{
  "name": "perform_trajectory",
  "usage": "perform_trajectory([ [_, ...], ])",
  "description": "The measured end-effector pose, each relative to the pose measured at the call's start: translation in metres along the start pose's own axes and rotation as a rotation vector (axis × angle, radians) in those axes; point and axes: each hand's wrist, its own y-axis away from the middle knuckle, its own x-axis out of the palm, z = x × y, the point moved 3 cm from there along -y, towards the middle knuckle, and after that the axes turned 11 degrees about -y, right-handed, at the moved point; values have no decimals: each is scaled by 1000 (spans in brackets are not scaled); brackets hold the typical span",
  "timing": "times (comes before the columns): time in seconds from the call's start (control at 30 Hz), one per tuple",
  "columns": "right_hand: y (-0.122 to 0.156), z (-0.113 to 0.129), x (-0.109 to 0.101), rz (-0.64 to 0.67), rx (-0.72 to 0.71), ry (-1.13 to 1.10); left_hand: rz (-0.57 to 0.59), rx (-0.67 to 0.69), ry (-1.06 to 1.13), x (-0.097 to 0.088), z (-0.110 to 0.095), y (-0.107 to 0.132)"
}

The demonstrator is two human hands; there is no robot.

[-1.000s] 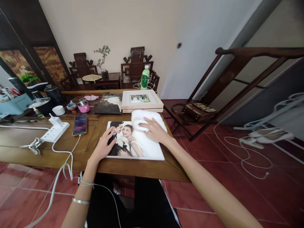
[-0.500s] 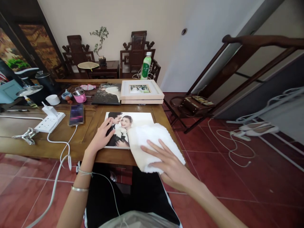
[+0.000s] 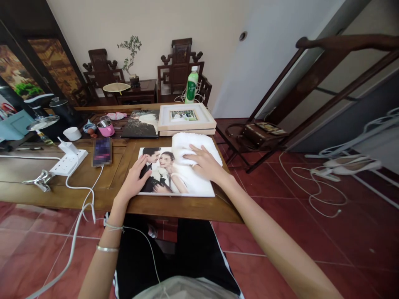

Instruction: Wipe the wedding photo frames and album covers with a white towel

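Observation:
A large wedding photo print (image 3: pixel 190 185) lies flat near the front edge of the wooden table (image 3: pixel 102 199). My left hand (image 3: pixel 134 180) rests on its left edge with fingers spread flat, holding it down. My right hand (image 3: pixel 204 162) presses a folded white towel (image 3: pixel 188 143) against the print's far right part, fingers stretched over the cloth.
Behind the print lie a cream picture frame (image 3: pixel 186 119) and a dark photo (image 3: pixel 140 123). A phone (image 3: pixel 102 151), a power strip (image 3: pixel 68 160), a metal clip (image 3: pixel 39 182), a pink cup (image 3: pixel 106 128) and a green bottle (image 3: pixel 191 85) are also on the table. Cables trail over the red tile floor at the right.
My right hand has slid the towel from the print's near right corner back up to its far right part. My left hand stays on the left edge.

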Motion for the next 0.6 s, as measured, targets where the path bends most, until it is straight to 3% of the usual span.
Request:
perform_trajectory([
  [0.1, 27, 21, 0, 4, -23, -13, -8, -8, 11, 0, -2, 0],
  [0.3, 109, 89, 3, 40, -156, -88, -15, -35, 4, 3, -2, 0],
  [0.37, 122, 100, 2, 69, -191, -88, -9, -25, -3, 3, -1, 0],
  [0.47, 115, 90, -2, 107, -204, -105, 13, -12, -15, 4, 0, 0],
  [0.6, 70, 40, -6, 48, -154, -95, 32, -5, -14, 2, 0, 1],
])
